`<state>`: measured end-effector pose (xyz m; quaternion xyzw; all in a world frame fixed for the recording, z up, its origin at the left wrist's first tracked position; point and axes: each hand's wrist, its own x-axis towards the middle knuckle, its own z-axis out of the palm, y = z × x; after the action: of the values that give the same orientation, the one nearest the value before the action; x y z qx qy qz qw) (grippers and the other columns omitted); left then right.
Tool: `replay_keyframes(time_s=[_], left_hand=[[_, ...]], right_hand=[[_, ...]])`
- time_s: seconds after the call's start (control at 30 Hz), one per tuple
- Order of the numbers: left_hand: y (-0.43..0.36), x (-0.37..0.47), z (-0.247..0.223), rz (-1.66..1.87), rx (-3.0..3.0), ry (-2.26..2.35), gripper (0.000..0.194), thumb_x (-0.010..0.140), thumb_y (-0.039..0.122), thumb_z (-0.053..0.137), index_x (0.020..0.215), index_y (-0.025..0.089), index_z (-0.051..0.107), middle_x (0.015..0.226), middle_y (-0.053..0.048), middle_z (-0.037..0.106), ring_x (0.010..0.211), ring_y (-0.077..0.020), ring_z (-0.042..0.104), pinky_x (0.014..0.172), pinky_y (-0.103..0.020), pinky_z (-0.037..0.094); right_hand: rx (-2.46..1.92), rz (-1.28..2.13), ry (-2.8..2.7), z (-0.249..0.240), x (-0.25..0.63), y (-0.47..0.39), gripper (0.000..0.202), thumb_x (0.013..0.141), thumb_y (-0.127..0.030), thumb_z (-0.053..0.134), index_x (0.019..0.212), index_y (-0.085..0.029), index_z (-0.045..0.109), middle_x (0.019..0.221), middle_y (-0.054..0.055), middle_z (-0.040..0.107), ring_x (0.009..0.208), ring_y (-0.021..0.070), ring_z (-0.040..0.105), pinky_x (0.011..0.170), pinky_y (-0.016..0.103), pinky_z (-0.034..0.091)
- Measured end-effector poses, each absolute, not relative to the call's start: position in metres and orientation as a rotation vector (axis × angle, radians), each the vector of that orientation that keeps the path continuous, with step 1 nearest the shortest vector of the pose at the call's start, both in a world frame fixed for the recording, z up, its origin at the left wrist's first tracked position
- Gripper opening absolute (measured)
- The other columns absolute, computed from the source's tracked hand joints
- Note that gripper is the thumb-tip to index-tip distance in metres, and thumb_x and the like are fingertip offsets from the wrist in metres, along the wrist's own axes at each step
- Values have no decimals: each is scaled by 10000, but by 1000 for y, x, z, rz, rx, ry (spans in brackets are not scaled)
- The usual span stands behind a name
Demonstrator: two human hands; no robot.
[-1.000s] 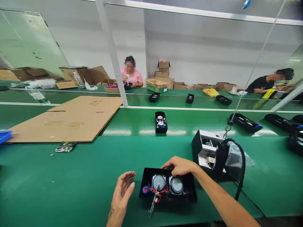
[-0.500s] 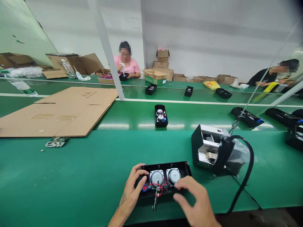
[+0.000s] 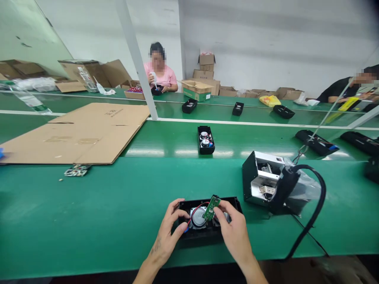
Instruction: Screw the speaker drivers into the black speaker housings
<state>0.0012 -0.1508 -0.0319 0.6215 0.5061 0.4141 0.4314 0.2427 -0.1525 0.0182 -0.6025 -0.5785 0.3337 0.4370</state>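
head view, looking fwd and down over a green work table (image 3: 89,205). near the bottom centre lies an open black plastic speaker housing (image 3: 207,219) w/ two round silver speaker drivers inside; the left driver (image 3: 197,217) shows clearly, the right one is mostly hidden behind the fingers. left hand (image 3: 168,232) clasps the housing's left end, thumb on the near edge, fingers curled over the far rim. right hand (image 3: 233,230) pinches a small green circuit board (image 3: 211,208) betw. thumb and fingertips, holding it tilted just above the drivers; a thin red wire (image 3: 195,209) runs from the board down into the housing.

just right of the housing, well within reach, stands a black-and-silver metal box w/ an open side (image 3: 260,181), and a black tool w/ a thick black cable (image 3: 314,213) leans against it; the cable loops down to the table edge. a thin line hangs from above to the tool.

further back: a second black housing w/ drivers (image 3: 206,140) on the next green strip, a large flat sheet of brown cardboard (image 3: 79,134) at left, a small loose circuit board (image 3: 77,170) beside its near edge. at the far side a person in a pink shirt (image 3: 160,77) sits among brown cartons; another person in black (image 3: 340,88) is at far right.
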Motion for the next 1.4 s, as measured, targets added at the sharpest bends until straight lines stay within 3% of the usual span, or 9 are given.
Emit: replay_keyframes(time_s=[0.1,0.3,0.5,0.57,0.67,0.83,1.07,1.23,1.4], left_hand=[[-154,2,-27,999,1577,1294,353,1004,581,637,983,252,764,1593,-136,485,1453,-391,515,1284,-633,344],[-160,12,-27,1121,1550,1388,164,993,390,670,1022,253,757,1475,-135,597,1402,-338,589,1236,-539,455],[-169,14,-16,980,1673,1342,275,1057,280,534,1123,284,801,1631,-106,487,1513,-327,516,1227,-497,502],[-170,12,-8,938,1804,1291,298,1028,211,529,1072,275,817,1713,-71,428,1607,-366,397,1285,-555,437],[-171,10,7,918,2012,1188,323,965,134,569,1097,290,819,1742,-22,427,1695,-419,169,1365,-710,160],[-166,13,16,746,2208,1086,376,842,237,865,1206,295,793,1758,-50,404,1690,-499,16,1315,-822,-55],[-158,25,-4,758,2209,1041,380,774,22,847,1054,277,813,1694,-65,505,1672,-483,161,1317,-841,-10],[-153,23,-9,681,2271,1058,382,751,22,817,1015,297,824,1707,-48,488,1678,-474,185,1334,-818,36],[-143,21,-8,599,2318,1093,319,712,76,873,939,298,840,1701,-53,498,1648,-499,272,1328,-793,135]], right_hand=[[-1354,927,-1638,36,256,-141,301,1120,-365,540,1241,-218,773,1179,91,809,990,240,758,876,335,605],[-992,260,-2529,38,266,-156,420,1023,32,439,1226,-208,717,1025,40,749,849,202,664,771,368,499],[-1074,3,-2756,39,251,-165,331,910,73,549,1047,-190,696,885,1,685,762,207,646,799,393,465],[-1089,3,-2761,40,247,-165,361,880,93,547,1062,-186,687,868,-5,682,738,201,654,798,386,456],[-1064,29,-2775,39,248,-163,348,877,84,574,1026,-205,697,837,-17,689,696,187,657,756,367,433],[-1059,66,-2787,31,251,-160,286,892,36,646,984,-217,740,821,-16,716,701,185,679,728,367,421],[-1150,350,-2723,39,253,-168,448,828,51,596,1128,-228,778,976,23,785,859,206,720,872,374,468],[-1219,540,-2600,38,254,-172,375,875,-48,618,1156,-242,773,999,30,783,923,225,716,985,400,461],[-1237,346,-2495,13,244,-177,370,888,14,599,1145,-222,722,988,28,790,896,229,685,966,417,431]])
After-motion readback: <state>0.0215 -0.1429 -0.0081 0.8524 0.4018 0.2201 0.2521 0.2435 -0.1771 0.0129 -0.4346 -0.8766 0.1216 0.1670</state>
